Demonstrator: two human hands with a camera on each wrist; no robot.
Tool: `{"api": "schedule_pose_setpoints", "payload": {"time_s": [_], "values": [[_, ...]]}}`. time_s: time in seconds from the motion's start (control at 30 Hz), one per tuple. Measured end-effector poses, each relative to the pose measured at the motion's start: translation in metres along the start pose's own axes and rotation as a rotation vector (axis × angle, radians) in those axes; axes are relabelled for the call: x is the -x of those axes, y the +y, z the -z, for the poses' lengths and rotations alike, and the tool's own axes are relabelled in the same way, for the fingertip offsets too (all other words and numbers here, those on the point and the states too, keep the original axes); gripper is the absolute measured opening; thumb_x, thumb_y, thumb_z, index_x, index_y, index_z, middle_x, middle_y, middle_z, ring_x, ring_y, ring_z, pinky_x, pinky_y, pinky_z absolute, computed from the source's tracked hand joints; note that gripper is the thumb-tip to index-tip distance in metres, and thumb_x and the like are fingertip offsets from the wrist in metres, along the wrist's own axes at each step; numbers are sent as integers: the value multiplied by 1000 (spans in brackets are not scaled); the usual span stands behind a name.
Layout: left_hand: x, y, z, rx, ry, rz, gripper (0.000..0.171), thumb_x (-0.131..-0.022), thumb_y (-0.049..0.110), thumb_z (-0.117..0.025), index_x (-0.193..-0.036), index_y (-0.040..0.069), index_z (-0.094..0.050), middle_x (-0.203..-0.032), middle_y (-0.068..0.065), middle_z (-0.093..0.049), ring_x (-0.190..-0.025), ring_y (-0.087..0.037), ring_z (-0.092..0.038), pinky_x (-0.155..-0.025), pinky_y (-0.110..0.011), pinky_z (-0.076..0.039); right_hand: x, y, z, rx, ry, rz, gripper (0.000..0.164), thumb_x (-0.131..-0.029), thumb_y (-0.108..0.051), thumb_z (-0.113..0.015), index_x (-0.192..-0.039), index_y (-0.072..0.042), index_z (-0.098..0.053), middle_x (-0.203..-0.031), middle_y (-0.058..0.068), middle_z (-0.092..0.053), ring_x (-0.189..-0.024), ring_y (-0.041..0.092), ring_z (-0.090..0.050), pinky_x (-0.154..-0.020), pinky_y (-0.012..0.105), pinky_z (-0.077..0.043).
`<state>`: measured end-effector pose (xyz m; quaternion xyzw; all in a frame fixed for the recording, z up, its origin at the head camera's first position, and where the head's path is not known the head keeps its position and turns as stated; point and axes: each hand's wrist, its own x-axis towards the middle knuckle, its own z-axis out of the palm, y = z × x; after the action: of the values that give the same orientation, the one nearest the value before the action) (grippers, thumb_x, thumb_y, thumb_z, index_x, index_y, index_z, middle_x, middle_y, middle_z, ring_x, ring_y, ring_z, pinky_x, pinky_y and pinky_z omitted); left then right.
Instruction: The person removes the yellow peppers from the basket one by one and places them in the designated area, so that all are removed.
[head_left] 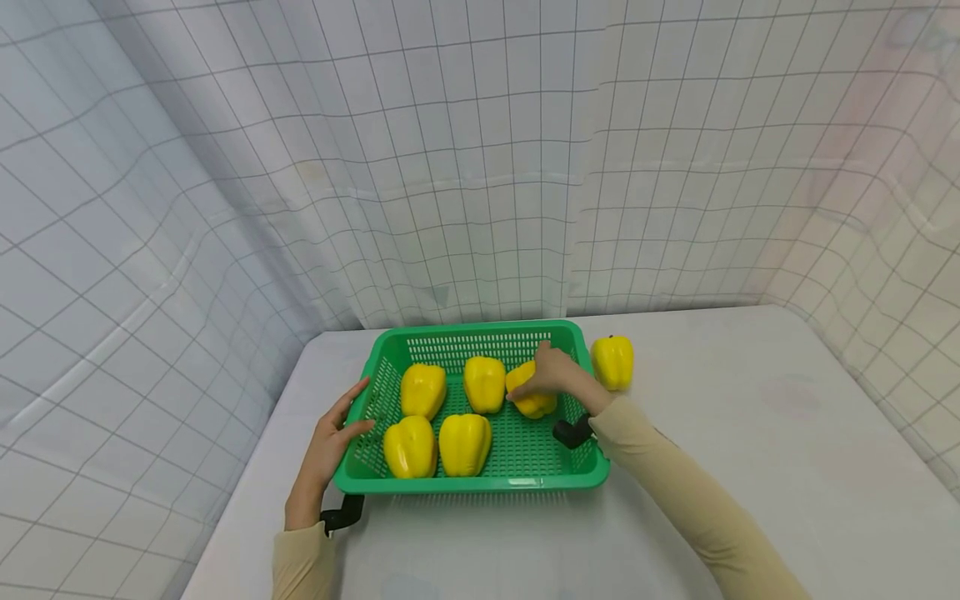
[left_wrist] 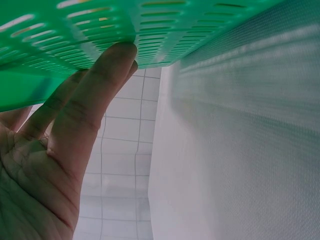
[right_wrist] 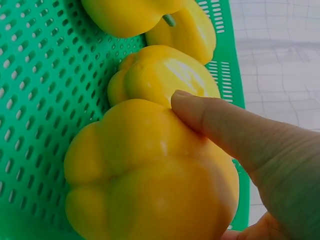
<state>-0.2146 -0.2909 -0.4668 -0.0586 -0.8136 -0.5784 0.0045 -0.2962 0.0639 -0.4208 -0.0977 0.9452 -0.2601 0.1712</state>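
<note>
A green plastic basket (head_left: pixel 465 483) holds several yellow bell peppers, among them one at front left (head_left: pixel 410 447) and one at front middle (head_left: pixel 465 444). My left hand (head_left: pixel 330 442) grips the basket's left side, thumb over the rim. From the left wrist, fingers (left_wrist: pixel 90 105) touch the slotted outer surface. Inside the basket's right part, my right hand (head_left: pixel 551 372) holds a yellow bell pepper (right_wrist: pixel 155 175), thumb on its side; the far fingers are mostly hidden. Beside it lies another pepper (right_wrist: pixel 165 75), also in the basket.
One more yellow bell pepper (head_left: pixel 612 362) stands on the white table (head_left: pixel 750 417), just outside the basket's right wall. White grid-patterned curtains (head_left: pixel 465 167) hang behind the table and along both sides.
</note>
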Motion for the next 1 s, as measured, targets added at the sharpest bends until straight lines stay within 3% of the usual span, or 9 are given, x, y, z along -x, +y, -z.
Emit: {"api": "schedule_pose_setpoints", "payload": {"time_s": [0.63,1.0], "values": [[0,0,0,8,0,0,62,-93,9,-58,-149,18,-34,-147,-16,-34,-109,-27,-50,-78,-27,-50,9,1,3,-70,60,29,118,-75,-47,-76,-145,14,-4,-130,31,-47,-111,36,-53,-89,45,-45],[1,1,0,13,-2,4,62,-93,10,-59,-149,18,-33,-147,-16,-34,-110,-27,-50,-78,-26,-49,14,1,4,-92,101,66,115,-76,-48,-75,-145,15,-8,-120,27,-55,-95,28,-58,-80,40,-49]]}}
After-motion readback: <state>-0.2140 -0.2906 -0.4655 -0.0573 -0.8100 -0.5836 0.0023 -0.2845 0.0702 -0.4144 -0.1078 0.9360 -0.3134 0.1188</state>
